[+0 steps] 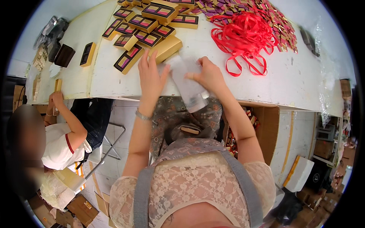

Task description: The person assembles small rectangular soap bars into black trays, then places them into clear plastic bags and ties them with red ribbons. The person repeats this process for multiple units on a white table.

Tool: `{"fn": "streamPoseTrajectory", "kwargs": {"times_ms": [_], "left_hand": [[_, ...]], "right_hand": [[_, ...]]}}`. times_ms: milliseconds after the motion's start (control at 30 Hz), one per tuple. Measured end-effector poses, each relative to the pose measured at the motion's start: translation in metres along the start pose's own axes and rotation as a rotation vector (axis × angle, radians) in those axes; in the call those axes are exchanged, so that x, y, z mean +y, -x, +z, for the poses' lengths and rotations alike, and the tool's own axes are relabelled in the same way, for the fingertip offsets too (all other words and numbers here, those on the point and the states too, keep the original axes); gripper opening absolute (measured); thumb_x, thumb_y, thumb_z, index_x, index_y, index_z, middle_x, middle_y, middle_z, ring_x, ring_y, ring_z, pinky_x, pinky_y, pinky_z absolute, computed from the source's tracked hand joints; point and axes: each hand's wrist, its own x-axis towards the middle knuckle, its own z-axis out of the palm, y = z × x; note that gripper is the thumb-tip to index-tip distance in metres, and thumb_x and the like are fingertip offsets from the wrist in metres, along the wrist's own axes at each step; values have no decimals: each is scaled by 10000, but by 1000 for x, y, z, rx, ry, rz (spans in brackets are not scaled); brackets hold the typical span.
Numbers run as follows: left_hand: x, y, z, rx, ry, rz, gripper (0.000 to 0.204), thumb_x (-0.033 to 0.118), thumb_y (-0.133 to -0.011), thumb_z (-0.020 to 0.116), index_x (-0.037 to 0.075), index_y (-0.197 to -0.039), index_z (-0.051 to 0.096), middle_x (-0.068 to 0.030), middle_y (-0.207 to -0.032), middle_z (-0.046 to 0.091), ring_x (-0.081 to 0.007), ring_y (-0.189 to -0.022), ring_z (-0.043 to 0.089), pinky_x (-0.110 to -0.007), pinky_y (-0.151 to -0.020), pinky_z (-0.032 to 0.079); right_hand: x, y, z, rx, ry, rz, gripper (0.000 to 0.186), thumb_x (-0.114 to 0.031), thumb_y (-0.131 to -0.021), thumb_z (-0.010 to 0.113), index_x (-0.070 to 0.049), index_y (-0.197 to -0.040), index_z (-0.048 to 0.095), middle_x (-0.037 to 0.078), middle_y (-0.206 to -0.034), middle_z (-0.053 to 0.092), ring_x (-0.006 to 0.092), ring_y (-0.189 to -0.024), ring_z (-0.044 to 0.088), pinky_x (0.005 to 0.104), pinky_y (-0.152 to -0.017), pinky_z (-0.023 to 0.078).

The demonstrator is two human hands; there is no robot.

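Clear plastic sleeve handled at table edge.
Left hand (151, 74) lies flat and released; right hand (210, 76) pinches the clear plastic sleeve (188, 85) overhanging the table (296, 81). Advisable: keep it flat, edges aligned.

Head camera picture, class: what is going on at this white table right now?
A person seated at the white table has both hands on a stack of clear plastic sleeves hanging over the table's near edge. The left hand lies flat on its left side; the right hand grips its top. Just beyond lie gold gift boxes with pink and purple windows, and a heap of red ribbon. At the left, another person in white touches the table's edge.
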Motion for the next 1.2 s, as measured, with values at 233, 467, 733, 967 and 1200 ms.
{"fn": "streamPoseTrajectory", "kwargs": {"times_ms": [233,467,733,967,1200], "left_hand": [[14,5,-17,-134,229,-95,488,187,-936,594,3,-1359,436,-197,-1367,435,-318,-1233,456,-398,-1006,409],[42,25,-28,-191,1534,-761,400,218,-983,519,9,-1314,438,-156,-1269,516,-243,-1070,590,-393,-925,484],[54,42,-65,-74,1552,-808,455,173,-959,451,-3,-1369,364,-211,-1277,528,-368,-1190,538,-483,-1042,404],[63,69,-78,222,1408,-606,576,80,-949,439,-5,-1472,215,-231,-1345,478,-361,-1212,528,-467,-1052,401],[35,54,-102,-173,1641,-658,716,-106,-821,456,25,-1483,217,-234,-1315,520,-380,-1152,571,-482,-1001,466]], "right_hand": [[11,10,-16,161,-112,-85,259,-258,-831,670,-33,-942,733,138,-772,693,288,-719,652,381,-678,516],[-55,95,-26,248,-229,-636,165,-78,-806,696,-34,-964,698,95,-880,703,244,-649,591,341,-606,506],[-68,118,-28,-38,-359,-500,322,-108,-831,674,-11,-1133,619,111,-783,664,289,-658,607,376,-615,500],[-80,118,-21,-99,-119,-467,334,-125,-872,609,53,-1151,567,177,-825,652,337,-785,627,430,-677,507],[-91,119,0,-330,-235,-543,636,-288,-748,756,-7,-1248,483,169,-948,639,363,-855,627,434,-721,517]]}}
